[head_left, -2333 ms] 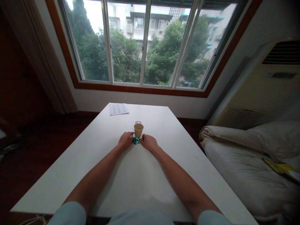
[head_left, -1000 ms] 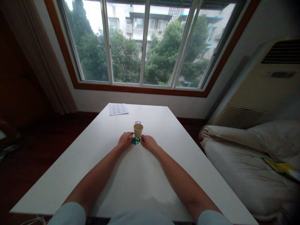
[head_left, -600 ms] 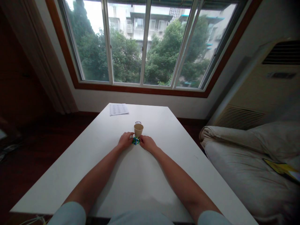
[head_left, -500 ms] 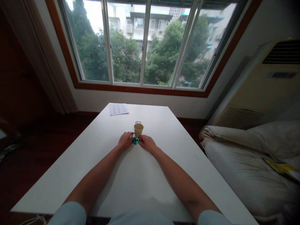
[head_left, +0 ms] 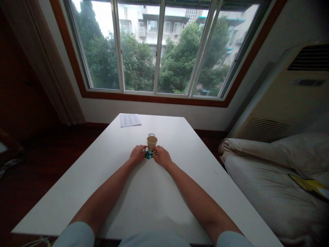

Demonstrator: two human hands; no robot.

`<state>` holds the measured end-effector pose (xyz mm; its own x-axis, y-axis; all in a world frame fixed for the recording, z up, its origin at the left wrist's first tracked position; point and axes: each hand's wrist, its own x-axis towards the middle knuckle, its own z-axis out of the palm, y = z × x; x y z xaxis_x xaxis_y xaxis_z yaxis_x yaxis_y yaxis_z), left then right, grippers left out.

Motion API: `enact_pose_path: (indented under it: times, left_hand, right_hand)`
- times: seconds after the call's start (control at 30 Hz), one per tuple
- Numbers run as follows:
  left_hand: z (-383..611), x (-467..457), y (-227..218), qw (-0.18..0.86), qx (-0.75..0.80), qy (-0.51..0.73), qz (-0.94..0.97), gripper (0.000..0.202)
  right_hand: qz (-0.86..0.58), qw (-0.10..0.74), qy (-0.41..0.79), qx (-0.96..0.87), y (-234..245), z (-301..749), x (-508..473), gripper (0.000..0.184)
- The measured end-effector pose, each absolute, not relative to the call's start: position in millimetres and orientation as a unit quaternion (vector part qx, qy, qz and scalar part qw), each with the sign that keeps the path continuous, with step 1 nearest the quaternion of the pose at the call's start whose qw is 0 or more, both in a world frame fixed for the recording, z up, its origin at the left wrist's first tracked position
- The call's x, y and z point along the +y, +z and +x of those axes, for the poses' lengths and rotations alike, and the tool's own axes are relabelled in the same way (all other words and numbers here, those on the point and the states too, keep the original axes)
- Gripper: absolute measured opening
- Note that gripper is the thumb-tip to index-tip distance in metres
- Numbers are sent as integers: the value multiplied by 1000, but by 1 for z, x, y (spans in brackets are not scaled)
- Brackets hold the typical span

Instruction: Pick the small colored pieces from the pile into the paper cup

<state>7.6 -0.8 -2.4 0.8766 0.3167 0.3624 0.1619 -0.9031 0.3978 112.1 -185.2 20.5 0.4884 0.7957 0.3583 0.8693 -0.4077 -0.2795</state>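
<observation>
A small pile of blue, green, white and dark bead-like pieces (head_left: pixel 148 155) lies on the white table, just in front of a tan paper cup (head_left: pixel 152 142). The cup stands upright; its inside looks bare as far as I can see. From the left, my left hand (head_left: pixel 138 154) rests at the pile's edge with fingers curled in and fingertips close together. My right hand (head_left: pixel 162 156) is at the pile's right side, its thumb and fingers bent towards the pieces near the cup's base. Anything pinched in either hand is too small to make out.
Behind the cup lies a thin dark loop (head_left: pixel 151 134). Printed papers (head_left: pixel 130 120) lie at the far left corner of the white table (head_left: pixel 154 192). A cloth-covered sofa (head_left: pixel 257 171) stands to the right, and a window (head_left: pixel 159 51) is ahead.
My right hand has shifted slightly, its fingers lifting towards the cup's base and showing more pieces beneath. My left hand and the cup stay almost where they were.
</observation>
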Motion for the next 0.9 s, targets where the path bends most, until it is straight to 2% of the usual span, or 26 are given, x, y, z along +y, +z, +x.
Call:
enact_pose_path:
  times: [0.1, 0.17, 0.53, 0.9]
  left_hand:
    - [7, -1, -3, 182, 124, 216, 951, 36]
    - [7, -1, -3, 182, 123, 214, 952, 37]
    - [6, -3, 1, 184, 136, 201, 953, 38]
    - [4, -5, 6, 183, 141, 193, 954, 38]
  right_hand:
    - [-849, 197, -86, -483, 19, 111, -185, 30]
    - [-860, 180, -82, -470, 17, 112, -185, 32]
    - [-871, 166, -39, -460, 19, 114, -183, 20]
    - [-860, 180, -38, -476, 19, 114, -180, 21]
